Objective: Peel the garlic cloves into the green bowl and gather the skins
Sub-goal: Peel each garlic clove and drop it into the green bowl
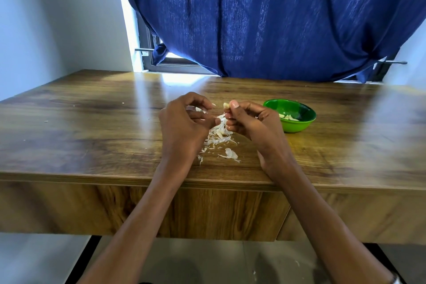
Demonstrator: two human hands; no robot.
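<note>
- Head view: I see right hand (250, 120) pinching a clove (226, 105) in its fingers above the worktop (92, 127).
- Left hand (184, 120) fingers curled, pinching skin.
- Skins (219, 136) piled between hands; bowl (291, 125) right, holding cloves.

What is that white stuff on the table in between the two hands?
Garlic skins, the head view shows: a loose heap on the table between the left hand and the right hand, which pinches a garlic clove.

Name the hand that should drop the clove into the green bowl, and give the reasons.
Right. The right hand already pinches the garlic clove and sits beside the green bowl; the left hand is farther away, holding skin.
</note>
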